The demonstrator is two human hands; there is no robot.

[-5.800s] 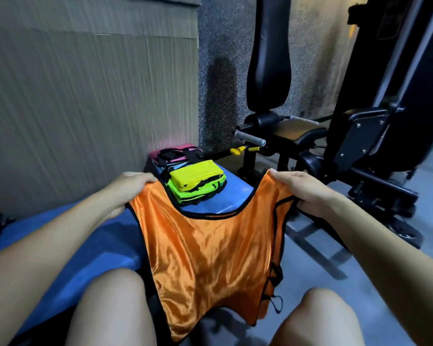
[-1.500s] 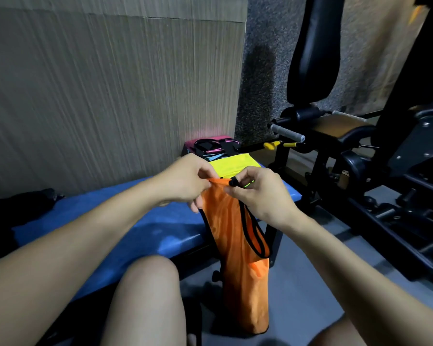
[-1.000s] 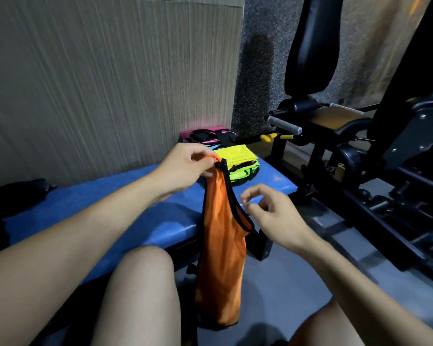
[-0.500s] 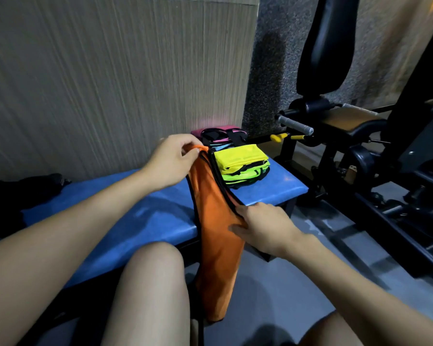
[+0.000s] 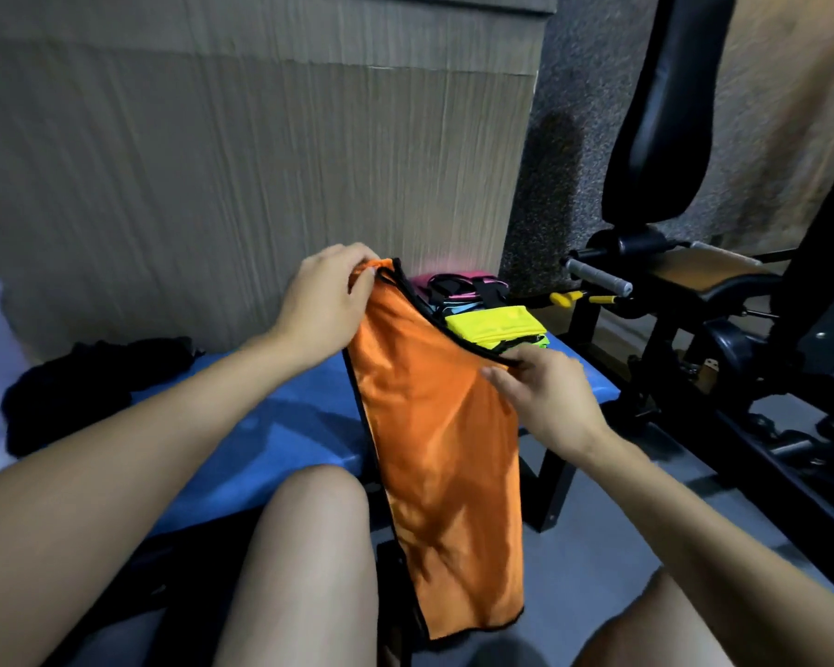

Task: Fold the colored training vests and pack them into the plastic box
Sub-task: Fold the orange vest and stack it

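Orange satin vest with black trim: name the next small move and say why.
Probably fold it crosswise, bringing the hanging lower end up toward the top. The orange satin vest with black trim is already halved lengthwise; the left hand pinches its top corner, the right hand its trimmed edge, and most of it dangles below the blue padded bench.

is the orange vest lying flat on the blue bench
No, the orange vest hangs in the air, held by the left hand and right hand.

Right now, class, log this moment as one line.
left hand grips shiny orange vest top | right hand pinches black trim | vest hangs
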